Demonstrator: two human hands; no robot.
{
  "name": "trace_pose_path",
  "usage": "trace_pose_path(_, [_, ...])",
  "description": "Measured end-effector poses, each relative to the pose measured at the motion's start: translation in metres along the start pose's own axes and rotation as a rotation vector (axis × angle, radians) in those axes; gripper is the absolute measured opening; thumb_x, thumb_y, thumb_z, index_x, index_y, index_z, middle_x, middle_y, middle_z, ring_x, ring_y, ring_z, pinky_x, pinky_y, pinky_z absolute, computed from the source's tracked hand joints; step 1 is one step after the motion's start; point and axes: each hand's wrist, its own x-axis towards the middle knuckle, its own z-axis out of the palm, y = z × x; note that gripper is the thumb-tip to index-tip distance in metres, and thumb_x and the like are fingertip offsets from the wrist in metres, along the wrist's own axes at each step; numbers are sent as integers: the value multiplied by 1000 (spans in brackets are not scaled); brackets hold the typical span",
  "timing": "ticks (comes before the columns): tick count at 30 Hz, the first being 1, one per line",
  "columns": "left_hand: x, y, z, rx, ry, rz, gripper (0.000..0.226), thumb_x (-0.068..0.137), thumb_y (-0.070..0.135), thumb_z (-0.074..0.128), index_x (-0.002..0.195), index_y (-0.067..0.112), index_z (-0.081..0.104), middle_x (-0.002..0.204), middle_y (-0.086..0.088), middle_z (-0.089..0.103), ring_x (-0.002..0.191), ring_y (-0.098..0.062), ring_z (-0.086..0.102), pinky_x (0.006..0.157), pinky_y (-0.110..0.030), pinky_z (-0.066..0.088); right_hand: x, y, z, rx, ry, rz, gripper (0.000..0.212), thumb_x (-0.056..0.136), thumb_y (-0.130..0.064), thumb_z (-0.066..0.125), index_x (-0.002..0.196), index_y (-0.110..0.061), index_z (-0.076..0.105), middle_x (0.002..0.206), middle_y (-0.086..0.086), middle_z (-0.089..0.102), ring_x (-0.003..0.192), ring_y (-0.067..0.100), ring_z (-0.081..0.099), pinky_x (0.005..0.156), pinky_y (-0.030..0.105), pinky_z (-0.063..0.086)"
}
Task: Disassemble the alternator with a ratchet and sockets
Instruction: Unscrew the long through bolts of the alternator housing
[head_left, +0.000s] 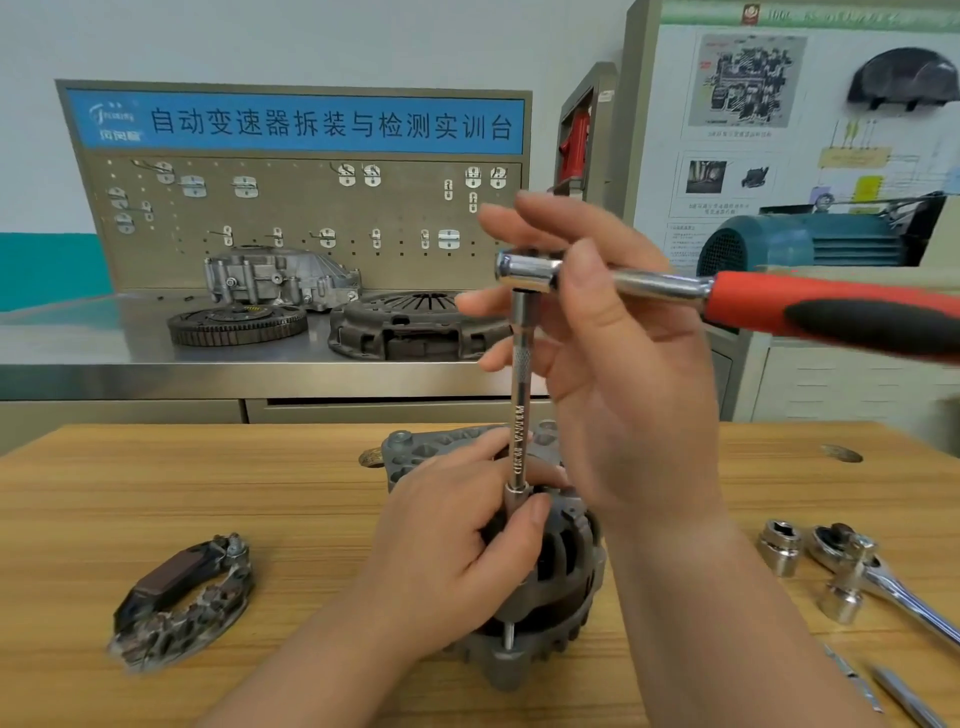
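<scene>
2 hands busy: L hand (457, 566) pinches ext. bar (521, 395) atop alternator (566, 571), R hand (623, 374) grips ratchet (660, 285).

On the steel bench (78, 343) — a toothed flywheel (237, 325), a clutch cover (410, 327), a grey housing (280, 278); behind, a pegboard (311, 208).

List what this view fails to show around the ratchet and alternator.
All head view.
Hidden: the fastener under the extension, behind the left hand.
Cut off: the ratchet handle's end, by the right edge; the second ratchet likewise.
Blurred: the extension's engraving, unreadable.
</scene>
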Motion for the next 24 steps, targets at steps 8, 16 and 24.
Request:
trace_pose_path(8, [0,0,-3,-57,-7,6,48,98,47,30,88,16,65,84,14,60,76,-7,58,63,-31,45,5,1,3,222,-65,238,35,98,-39,34,122,-26,56,116,-5,69,95,23,70,78,33,53])
trace_pose_path(16, [0,0,-2,-87,8,-31,28,91,32,40,72,20,58,75,17,56,74,-4,57,66,-29,47,0,3,2,333,-48,235,23,95,-27,49,108,-28,68,107,-1,72,92,20,66,68,27,53])
trace_pose_path(24, [-1,0,-4,-110,-46,-48,53,97,45,34,89,6,69,90,7,68,93,-6,63,84,-23,45,2,-1,1,31,-80,57,24,96,-29,48,116,-28,61,122,-5,65,98,20,69,74,27,53])
